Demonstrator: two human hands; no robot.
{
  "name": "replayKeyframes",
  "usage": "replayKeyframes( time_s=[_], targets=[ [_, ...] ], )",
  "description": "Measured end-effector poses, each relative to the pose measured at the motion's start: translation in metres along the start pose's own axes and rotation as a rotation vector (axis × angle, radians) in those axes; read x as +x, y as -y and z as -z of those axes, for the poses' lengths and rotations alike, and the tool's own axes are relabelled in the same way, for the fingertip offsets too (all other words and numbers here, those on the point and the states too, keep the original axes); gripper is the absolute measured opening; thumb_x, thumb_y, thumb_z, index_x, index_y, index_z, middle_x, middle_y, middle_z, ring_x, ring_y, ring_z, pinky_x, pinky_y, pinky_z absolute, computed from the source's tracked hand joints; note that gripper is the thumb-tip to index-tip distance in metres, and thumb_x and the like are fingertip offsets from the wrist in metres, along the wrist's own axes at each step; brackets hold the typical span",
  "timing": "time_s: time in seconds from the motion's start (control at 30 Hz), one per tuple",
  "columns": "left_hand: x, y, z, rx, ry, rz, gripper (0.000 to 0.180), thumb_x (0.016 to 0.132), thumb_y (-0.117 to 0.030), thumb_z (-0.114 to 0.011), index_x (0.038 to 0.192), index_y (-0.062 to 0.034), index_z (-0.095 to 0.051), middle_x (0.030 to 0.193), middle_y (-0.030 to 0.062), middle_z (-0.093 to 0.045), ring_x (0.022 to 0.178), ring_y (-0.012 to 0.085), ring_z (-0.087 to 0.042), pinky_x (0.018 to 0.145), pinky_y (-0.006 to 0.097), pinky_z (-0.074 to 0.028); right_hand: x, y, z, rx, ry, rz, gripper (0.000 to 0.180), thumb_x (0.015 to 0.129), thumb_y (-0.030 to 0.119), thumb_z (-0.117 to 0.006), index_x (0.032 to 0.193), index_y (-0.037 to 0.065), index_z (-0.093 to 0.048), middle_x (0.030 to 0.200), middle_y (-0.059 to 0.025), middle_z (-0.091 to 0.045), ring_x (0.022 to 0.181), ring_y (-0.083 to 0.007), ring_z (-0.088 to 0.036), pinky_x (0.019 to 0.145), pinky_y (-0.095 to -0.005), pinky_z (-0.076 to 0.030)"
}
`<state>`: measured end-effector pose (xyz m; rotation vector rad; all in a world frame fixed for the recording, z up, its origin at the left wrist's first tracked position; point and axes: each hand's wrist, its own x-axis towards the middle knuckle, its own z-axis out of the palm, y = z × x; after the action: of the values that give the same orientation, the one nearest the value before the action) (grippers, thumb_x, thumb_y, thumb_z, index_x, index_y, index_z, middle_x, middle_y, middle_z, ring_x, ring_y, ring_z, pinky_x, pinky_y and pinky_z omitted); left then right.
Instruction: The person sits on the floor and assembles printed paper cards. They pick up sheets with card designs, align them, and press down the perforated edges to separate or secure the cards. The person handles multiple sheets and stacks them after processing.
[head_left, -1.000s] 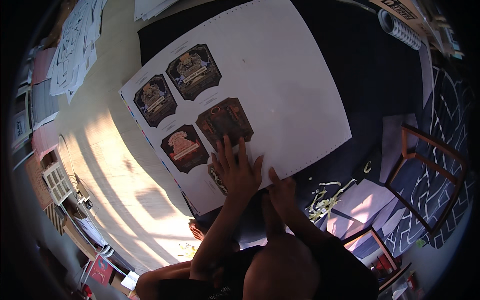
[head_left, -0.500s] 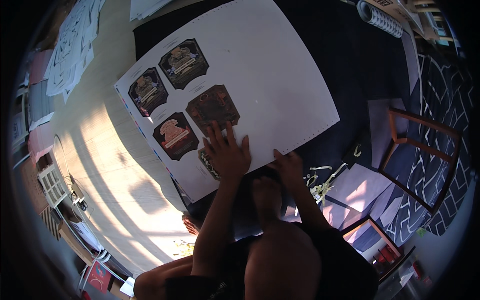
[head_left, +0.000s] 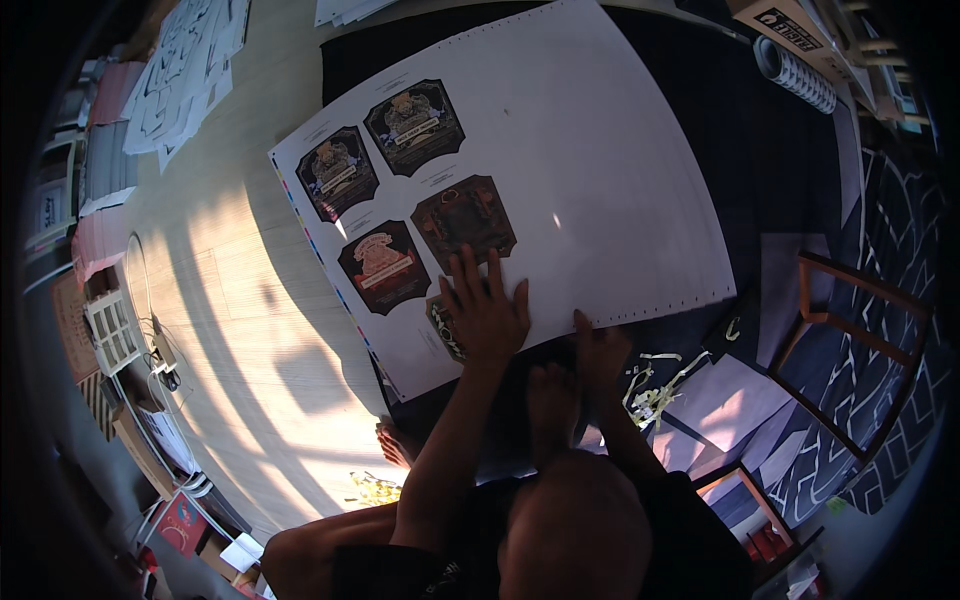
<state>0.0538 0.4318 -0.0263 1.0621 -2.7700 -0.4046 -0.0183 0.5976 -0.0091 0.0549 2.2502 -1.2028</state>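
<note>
Far left: stacked boxes and a white grid-shaped rack (head_left: 108, 332) along the edge of the pale wooden floor (head_left: 250, 330), with a thin cable looping beside it. Higher up, a spread of printed paper sheets (head_left: 185, 75) lying on the same floor.

Toward the middle, a large white printed sheet (head_left: 600, 170) spread flat over a dark mat (head_left: 770, 200), carrying dark badge-shaped labels (head_left: 463, 222) in its lower left part — two above, two below, and a fifth mostly hidden.

Resting on that fifth label, the left hand (head_left: 487, 312): palm down, fingers spread and pointing up the sheet, pressed flat on the paper, gripping nothing. Forearm rising straight from the lower edge, elbow near the bent knee.

Just right of it, the right hand (head_left: 600, 350) at the sheet's lower edge — fingertips touching the paper's rim, knuckles raised; curled or gripping something, impossible to tell from here. A bare foot tucked between the two forearms.

Further right, pale yellow paper trimmings (head_left: 655, 385) scattered on the mat, near the right hand. Then a wooden frame (head_left: 850, 340) on a patterned dark rug, and top right a roll (head_left: 795, 72) beside a cardboard box.
</note>
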Motion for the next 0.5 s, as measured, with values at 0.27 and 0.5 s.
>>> replayKeyframes(
  time_s=[0.27,0.5],
  targets=[
    [-0.003,-0.002,-0.004,0.017,-0.013,0.001,0.063,0.098,-0.043,-0.056,0.145,-0.0024,-0.047,0.156,0.0288,-0.033,0.145,0.0459,-0.030,0.116,0.063,-0.023,0.001,-0.015,-0.005,-0.478,-0.204,0.296,0.031,0.090,0.026,-0.077,0.100,-0.003,-0.071,0.080,-0.0123,-0.073,0.075,-0.0199,-0.072,0.066,-0.0342,-0.057],
    [-0.002,0.002,-0.003,0.011,0.001,0.019,0.062,0.099,-0.044,-0.054,0.145,-0.0041,-0.047,0.156,0.0288,-0.033,0.145,0.0458,-0.030,0.116,0.064,-0.023,0.015,-0.001,0.010,0.286,0.047,-0.141,0.026,0.092,0.018,-0.074,0.097,-0.008,-0.070,0.080,-0.0121,-0.072,0.071,-0.0169,-0.071,0.067,-0.0314,-0.062]
  ],
)
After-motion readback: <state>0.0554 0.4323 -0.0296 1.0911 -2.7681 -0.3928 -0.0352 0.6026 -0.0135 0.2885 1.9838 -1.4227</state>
